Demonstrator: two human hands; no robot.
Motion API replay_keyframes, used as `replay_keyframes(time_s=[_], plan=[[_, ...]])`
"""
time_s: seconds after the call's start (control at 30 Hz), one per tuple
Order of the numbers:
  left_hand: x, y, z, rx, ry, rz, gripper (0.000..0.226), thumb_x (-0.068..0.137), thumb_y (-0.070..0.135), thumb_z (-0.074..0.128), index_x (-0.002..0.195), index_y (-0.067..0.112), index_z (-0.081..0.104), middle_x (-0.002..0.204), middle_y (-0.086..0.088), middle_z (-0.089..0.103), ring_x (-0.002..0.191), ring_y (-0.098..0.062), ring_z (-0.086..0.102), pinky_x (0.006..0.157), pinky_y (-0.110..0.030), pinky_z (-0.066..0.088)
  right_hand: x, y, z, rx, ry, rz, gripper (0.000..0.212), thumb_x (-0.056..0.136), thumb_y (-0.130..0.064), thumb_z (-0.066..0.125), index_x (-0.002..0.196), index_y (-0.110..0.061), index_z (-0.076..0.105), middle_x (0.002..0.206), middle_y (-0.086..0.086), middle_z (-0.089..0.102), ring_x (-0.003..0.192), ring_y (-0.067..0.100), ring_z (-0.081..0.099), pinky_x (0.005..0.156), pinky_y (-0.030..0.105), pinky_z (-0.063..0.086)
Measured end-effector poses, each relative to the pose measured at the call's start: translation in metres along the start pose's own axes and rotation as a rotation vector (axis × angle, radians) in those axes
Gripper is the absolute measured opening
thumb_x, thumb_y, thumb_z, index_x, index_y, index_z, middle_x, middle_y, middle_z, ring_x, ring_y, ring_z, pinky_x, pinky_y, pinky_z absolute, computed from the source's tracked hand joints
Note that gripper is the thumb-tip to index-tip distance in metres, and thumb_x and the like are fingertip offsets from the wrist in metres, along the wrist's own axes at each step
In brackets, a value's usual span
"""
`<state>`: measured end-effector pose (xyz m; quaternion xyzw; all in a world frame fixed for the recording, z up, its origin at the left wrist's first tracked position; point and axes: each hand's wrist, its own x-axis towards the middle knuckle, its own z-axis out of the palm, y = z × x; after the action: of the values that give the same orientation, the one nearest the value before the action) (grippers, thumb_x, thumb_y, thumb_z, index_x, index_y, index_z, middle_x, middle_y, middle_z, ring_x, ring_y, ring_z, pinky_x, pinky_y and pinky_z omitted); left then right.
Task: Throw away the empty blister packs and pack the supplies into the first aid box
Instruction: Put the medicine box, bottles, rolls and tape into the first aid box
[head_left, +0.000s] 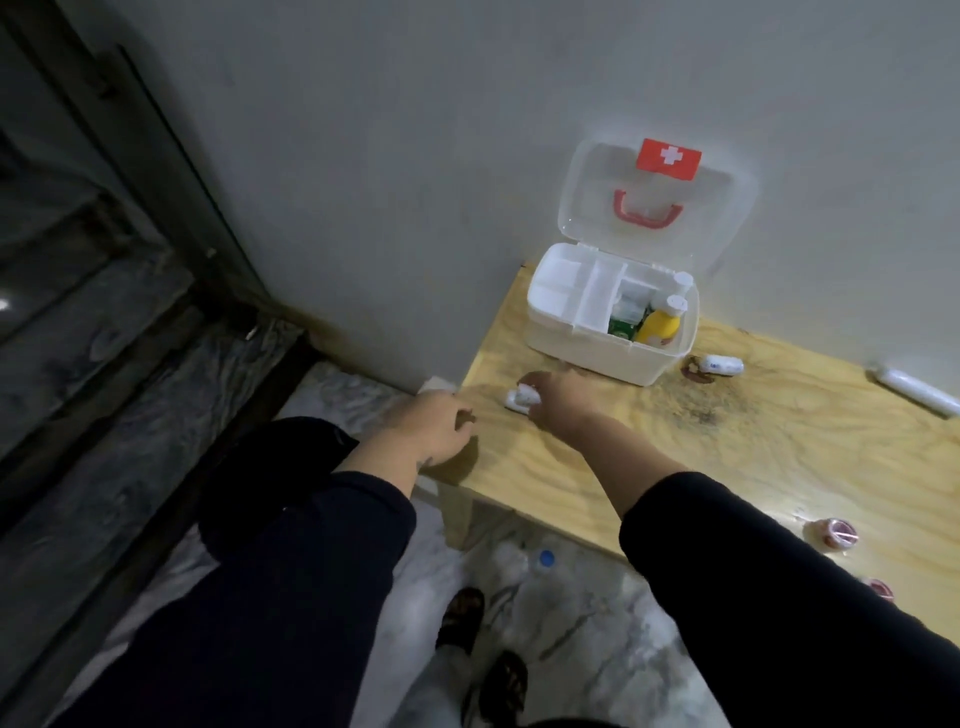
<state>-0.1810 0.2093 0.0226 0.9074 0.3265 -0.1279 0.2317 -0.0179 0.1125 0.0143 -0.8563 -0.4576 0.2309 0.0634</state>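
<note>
Head view, step: right hand (553, 402), fingers clamped on a small white plastic item (521, 398) lying on the pale plywood bench (727, 467); judged a pick-up for packing.
Left hand (434, 426): rests on the bench corner, fingers loosely bent, holding nothing.
Next move: lift the item to the open white plastic first aid box (587, 358), at 1 o'clock.
Unclear: the item is blurred; no bin is seen.

Plain grey wall (363, 156), dim light. Plywood surface (727, 467) butted against it. Marbled grey floor (597, 649) below, dark frame (187, 182) running along the left.
</note>
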Motion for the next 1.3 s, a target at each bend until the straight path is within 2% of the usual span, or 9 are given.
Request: replay_keyframes(time_s=[0.13, 0.3, 0.47, 0.63, 0.8, 0.93, 1.07, 1.17, 1.3], plan=[[-0.014, -0.008, 0.003, 0.003, -0.042, -0.044, 0.038, 0.097, 0.036, 0.044, 0.128, 0.02, 0.059, 0.13, -0.007, 0.061, 0.113, -0.027, 0.059, 0.093, -0.042, 0.051, -0.003, -0.004, 0.006, 0.024, 0.035, 0.025, 0.029, 0.082, -0.019, 0.059, 0.109, -0.024, 0.066, 0.107, 0.011, 0.07, 0.098, 0.033, 0.065, 0.076, 0.031, 0.05], [-0.007, -0.006, -0.008, 0.0, -0.071, -0.04, 0.042, 0.097, 0.036, 0.047, 0.134, 0.017, 0.055, 0.134, -0.008, 0.058, 0.116, -0.028, 0.057, 0.095, -0.041, 0.05, -0.009, -0.008, -0.008, 0.216, 0.078, 0.066, 0.032, 0.082, -0.023, 0.066, 0.113, -0.016, 0.065, 0.104, 0.006, 0.068, 0.1, 0.03, 0.063, 0.072, 0.028, 0.042], [0.02, 0.013, -0.039, 0.012, -0.025, 0.029, 0.051, 0.096, 0.037, 0.051, 0.143, 0.022, 0.042, 0.145, -0.008, 0.048, 0.129, -0.032, 0.048, 0.103, -0.04, 0.044, -0.014, -0.011, -0.061, 0.426, 0.295, 0.141, 0.045, 0.077, -0.027, 0.073, 0.121, -0.02, 0.064, 0.113, 0.004, 0.071, 0.1, 0.021, 0.064, 0.074, 0.024, 0.039], [0.053, 0.042, -0.063, -0.004, 0.103, 0.153, 0.051, 0.094, 0.036, 0.051, 0.141, 0.017, 0.041, 0.145, -0.007, 0.044, 0.126, -0.032, 0.048, 0.098, -0.039, 0.045, -0.004, 0.005, -0.105, 0.568, 0.491, 0.298, 0.05, 0.079, -0.026, 0.07, 0.128, -0.024, 0.059, 0.121, 0.007, 0.068, 0.108, 0.024, 0.065, 0.079, 0.024, 0.043], [0.092, 0.065, -0.07, 0.01, 0.15, 0.282, 0.076, 0.092, 0.047, 0.052, 0.152, 0.015, 0.02, 0.163, -0.001, 0.011, 0.149, -0.02, 0.011, 0.12, -0.035, 0.015, 0.02, 0.025, -0.122, 0.667, 0.742, 0.368, 0.05, 0.082, -0.021, 0.068, 0.13, -0.021, 0.057, 0.122, 0.012, 0.067, 0.111, 0.027, 0.062, 0.088, 0.029, 0.047], [0.126, 0.076, -0.068, 0.148, 0.074, 0.366, 0.081, 0.092, 0.056, 0.045, 0.154, 0.014, 0.013, 0.164, -0.002, 0.004, 0.151, -0.019, 0.003, 0.123, -0.038, 0.007, 0.039, 0.032, -0.11, 0.751, 0.882, 0.382, 0.042, 0.087, -0.036, 0.064, 0.128, -0.028, 0.056, 0.109, 0.006, 0.068, 0.093, 0.021, 0.063, 0.079, 0.033, 0.054], [0.142, 0.082, -0.061, 0.25, 0.041, 0.418, 0.083, 0.092, 0.061, 0.037, 0.153, 0.011, 0.012, 0.163, -0.006, 0.009, 0.15, -0.022, 0.01, 0.122, -0.04, 0.008, 0.048, 0.038, -0.093, 0.696, 0.896, 0.43, 0.039, 0.087, -0.036, 0.059, 0.126, -0.04, 0.053, 0.113, 0.001, 0.068, 0.095, 0.017, 0.062, 0.075, 0.025, 0.046], [0.144, 0.08, -0.056, 0.24, 0.081, 0.443, 0.084, 0.091, 0.062, 0.04, 0.152, 0.01, 0.015, 0.162, -0.006, 0.015, 0.149, -0.023, 0.015, 0.121, -0.04, 0.01, 0.047, 0.039, -0.076, 0.656, 0.838, 0.459, 0.043, 0.087, -0.02, 0.061, 0.128, -0.031, 0.055, 0.119, 0.002, 0.066, 0.108, 0.018, 0.06, 0.081, 0.019, 0.038], [0.145, 0.079, -0.057, 0.246, 0.065, 0.457, 0.085, 0.09, 0.062, 0.043, 0.152, 0.01, 0.017, 0.162, -0.004, 0.018, 0.149, -0.021, 0.015, 0.12, -0.039, 0.011, 0.045, 0.04, -0.073, 0.608, 0.733, 0.535, 0.034, 0.089, -0.016, 0.059, 0.123, -0.02, 0.058, 0.099, 0.003, 0.066, 0.098, 0.021, 0.064, 0.073, 0.019, 0.036]])
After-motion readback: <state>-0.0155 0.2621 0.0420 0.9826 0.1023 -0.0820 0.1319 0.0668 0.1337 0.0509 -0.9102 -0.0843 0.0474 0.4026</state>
